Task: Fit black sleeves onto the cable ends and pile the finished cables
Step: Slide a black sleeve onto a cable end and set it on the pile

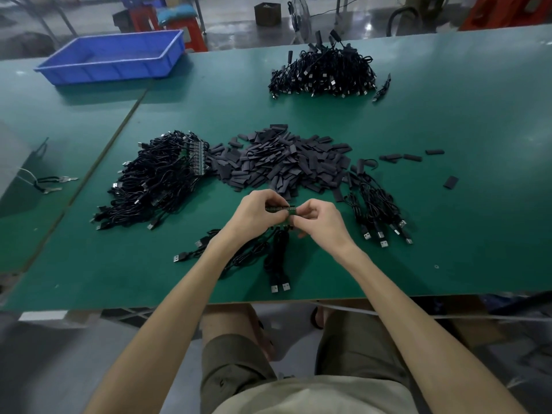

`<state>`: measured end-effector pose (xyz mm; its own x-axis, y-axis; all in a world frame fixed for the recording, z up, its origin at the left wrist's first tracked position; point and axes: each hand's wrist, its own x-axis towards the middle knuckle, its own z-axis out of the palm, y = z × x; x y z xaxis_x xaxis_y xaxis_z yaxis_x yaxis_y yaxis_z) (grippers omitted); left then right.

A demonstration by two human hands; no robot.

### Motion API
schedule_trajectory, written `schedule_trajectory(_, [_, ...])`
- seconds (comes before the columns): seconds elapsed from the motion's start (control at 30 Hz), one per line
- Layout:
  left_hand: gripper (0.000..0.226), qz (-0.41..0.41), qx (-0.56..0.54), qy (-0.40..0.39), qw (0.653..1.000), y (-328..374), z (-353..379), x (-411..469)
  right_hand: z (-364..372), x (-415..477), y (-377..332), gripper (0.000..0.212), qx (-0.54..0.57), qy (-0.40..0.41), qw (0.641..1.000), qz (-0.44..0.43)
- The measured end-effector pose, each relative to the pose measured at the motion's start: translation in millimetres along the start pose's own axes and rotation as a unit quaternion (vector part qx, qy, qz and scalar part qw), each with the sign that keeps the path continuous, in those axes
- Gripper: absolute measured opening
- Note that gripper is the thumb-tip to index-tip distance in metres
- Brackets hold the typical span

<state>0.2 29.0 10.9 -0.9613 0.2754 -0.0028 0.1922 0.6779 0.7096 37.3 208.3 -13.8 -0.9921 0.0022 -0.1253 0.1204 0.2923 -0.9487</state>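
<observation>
sleeve heap [280,162] ahead, cable piles [155,180] flanking, near edge bare

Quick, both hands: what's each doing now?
Left hand: pinches the narrow green circuit-board strip.
Right hand: pinches that strip's other end.

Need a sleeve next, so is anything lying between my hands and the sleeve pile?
Nothing visible. The sleeve pile starts just beyond the left hand and right hand, with only table between. Both hands pinch a board strip, though.

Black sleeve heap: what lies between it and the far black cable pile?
Nothing; the head view shows bare green table between sleeve heap and cable pile.
</observation>
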Motion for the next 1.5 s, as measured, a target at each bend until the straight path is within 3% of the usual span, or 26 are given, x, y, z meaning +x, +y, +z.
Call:
schedule_trajectory(0.7, [0.007, -0.085, -0.033, 0.083, 0.992, 8.8, 22.9, -4.1, 15.8, -1.0, 3.6, 0.011, -0.082, 0.064, 0.994, -0.028])
schedule_trajectory(0.83, [0.015, -0.089, -0.017, 0.126, 0.988, 0.8, 15.9, -8.4, 9.4, 2.2, 7.7, 0.01, -0.028, 0.076, 0.997, -0.008])
schedule_trajectory(0.93, [0.032, -0.104, 0.015, 0.155, 0.982, -13.1, 3.1, -9.3, 3.5, 3.2, 11.2, 0.004, 0.094, 0.064, 0.993, 0.005])
schedule_trajectory(1.1, [0.026, -0.072, 0.161, 0.204, 0.963, -41.6, -15.5, -9.4, -5.9, 7.1, 16.3, 0.007, 0.27, 0.078, 0.96, 0.015])
schedule_trajectory(1.2, [0.024, -0.084, 0.225, 0.188, 0.952, -58.9, -29.2, -9.4, -13.2, 9.5, 19.0, 0.005, 0.364, 0.074, 0.928, 0.019])
schedule_trajectory(1.33, [0.028, -0.039, 0.335, 0.189, 0.922, -72.1, -35.4, -6.7, -19.1, 11.9, 23.7, 0.008, 0.409, 0.078, 0.909, 0.019])
schedule_trajectory(1.4, [0.037, 0.026, 0.328, 0.179, 0.927, -68.7, -32.7, -2.4, -17.7, 13.7, 24.9, 0.01, 0.4, 0.087, 0.912, 0.025])
schedule_trajectory(1.5, [0.044, 0.082, 0.306, 0.097, 0.944, -60.2, -25.1, 9.3, -15.0, 15.4, 29.1, 0.016, 0.326, 0.094, 0.941, 0.024])
